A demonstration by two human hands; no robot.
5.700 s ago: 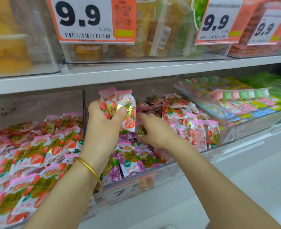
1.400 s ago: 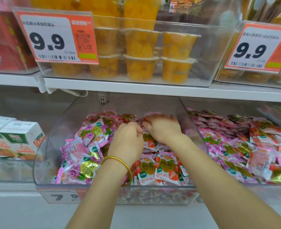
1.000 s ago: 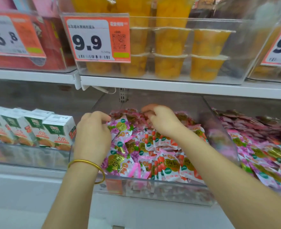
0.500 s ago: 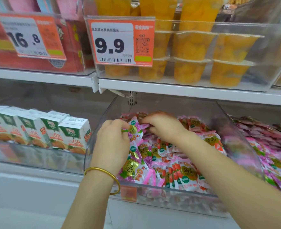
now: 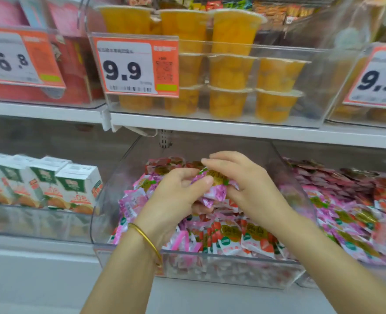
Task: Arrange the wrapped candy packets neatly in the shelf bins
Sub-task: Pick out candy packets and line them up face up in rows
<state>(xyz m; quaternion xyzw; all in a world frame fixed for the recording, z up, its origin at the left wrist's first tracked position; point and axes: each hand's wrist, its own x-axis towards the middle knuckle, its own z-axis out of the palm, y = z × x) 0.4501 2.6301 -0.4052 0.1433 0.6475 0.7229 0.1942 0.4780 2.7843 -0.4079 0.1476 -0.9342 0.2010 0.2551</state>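
Observation:
A clear plastic bin [image 5: 233, 271] on the lower shelf holds several wrapped candy packets [image 5: 251, 240], pink, white and red. My left hand [image 5: 176, 198], with a gold bangle on the wrist, and my right hand [image 5: 248, 184] meet above the middle of the bin. Both grip a small bunch of purple-pink packets [image 5: 214, 189] lifted a little off the pile. A second bin to the right [image 5: 355, 200] is full of similar packets.
White drink cartons [image 5: 74, 186] stand in the bin to the left. The shelf above [image 5: 233, 129] carries a clear bin of yellow fruit cups [image 5: 228, 75] with orange 9.9 price tags [image 5: 137, 66]. Red boxes [image 5: 74, 71] sit at upper left behind a 16.8 tag.
Both hands have risen from the pile and come together, lifting a bunch of purple-pink packets. The view has shifted slightly up and right.

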